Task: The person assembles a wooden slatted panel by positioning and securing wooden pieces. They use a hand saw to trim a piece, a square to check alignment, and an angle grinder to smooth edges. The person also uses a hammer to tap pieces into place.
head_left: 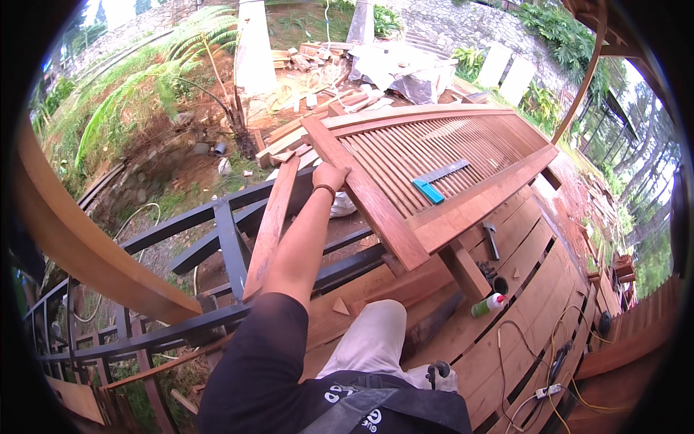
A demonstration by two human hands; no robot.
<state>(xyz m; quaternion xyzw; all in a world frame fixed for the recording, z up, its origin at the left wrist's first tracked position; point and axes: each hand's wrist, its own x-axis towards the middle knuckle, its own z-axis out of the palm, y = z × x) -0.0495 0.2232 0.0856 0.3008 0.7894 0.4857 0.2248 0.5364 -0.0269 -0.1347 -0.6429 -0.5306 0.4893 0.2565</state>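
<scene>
A long louvered wooden panel (458,230) with a reddish-brown frame and many narrow slats stretches from in front of me toward the far right. My left hand (331,178) is closed over the outer edge of its near left end board, the fingers partly hidden by the wood. A try square (429,189) with a blue stock and a metal blade lies on the slats and the front rail. Under the panel's near side stands a wooden support (464,272). My right hand is not visible.
A hammer (491,241) and a green-and-white bottle (488,305) are on the plank deck (463,376), with cables (506,347) and a power strip (547,391) at right. Gaps show in the dark metal framing (230,246) at left. A curved beam (94,253) rises there.
</scene>
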